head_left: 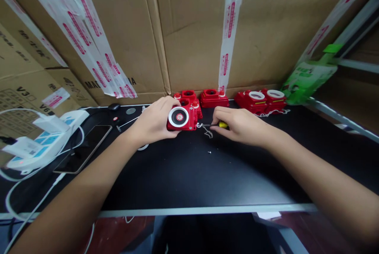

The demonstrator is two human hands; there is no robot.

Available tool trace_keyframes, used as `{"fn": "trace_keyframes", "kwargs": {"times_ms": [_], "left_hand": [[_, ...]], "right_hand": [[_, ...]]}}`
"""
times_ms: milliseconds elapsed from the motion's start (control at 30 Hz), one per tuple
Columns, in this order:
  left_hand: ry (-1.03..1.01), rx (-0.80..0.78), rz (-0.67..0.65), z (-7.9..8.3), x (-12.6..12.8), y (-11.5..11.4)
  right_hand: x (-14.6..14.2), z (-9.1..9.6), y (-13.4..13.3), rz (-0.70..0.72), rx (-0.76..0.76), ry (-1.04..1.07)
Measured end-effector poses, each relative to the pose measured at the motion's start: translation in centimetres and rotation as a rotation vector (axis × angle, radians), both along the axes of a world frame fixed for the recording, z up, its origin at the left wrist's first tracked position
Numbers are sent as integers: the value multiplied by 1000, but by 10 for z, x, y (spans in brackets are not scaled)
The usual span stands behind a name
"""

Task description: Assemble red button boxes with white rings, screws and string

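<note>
As hands grip housing left, screwdriver right

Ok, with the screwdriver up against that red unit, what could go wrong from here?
1. The screwdriver in the right hand points at the side of the red unit that the left hand grips; a slip might jab that hand.
2. The thin white wires lying by the tip could snag.
3. A small loose part sits on the black table between the forearms and might get swept off.
</note>
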State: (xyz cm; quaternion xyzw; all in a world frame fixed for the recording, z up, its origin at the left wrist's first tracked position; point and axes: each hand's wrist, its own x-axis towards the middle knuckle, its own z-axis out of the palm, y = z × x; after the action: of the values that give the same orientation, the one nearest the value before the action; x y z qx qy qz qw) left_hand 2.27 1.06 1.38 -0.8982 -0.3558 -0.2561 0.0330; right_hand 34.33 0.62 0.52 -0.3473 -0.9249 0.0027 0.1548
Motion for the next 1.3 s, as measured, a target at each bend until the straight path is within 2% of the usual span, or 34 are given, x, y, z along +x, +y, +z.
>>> {"fn": "trace_keyframes", "kwargs": {"times_ms": [167,300,500,833,1033,1200,1300], "left_hand": [[73,120,-58,0,-2,0],[82,136,-58,-2,-1,1],[30,146,-71,-5,1,1],[12,145,-18,-3,-3,5],[-93,118,-32,-7,-4,10],[-158,54,-35,-13,-4,12],[-193,9,-27,-15,-4,14]], "right_hand": [[-3,0,0,5,-15,-2],[-3,0,1,-18,-61,2],[2,2,2,19,-141,77],[6,2,1,100,-103,49],[13,7,10,187,-10,171],[19,15,8,172,85,211],[21,17,8,176,85,211]]}}
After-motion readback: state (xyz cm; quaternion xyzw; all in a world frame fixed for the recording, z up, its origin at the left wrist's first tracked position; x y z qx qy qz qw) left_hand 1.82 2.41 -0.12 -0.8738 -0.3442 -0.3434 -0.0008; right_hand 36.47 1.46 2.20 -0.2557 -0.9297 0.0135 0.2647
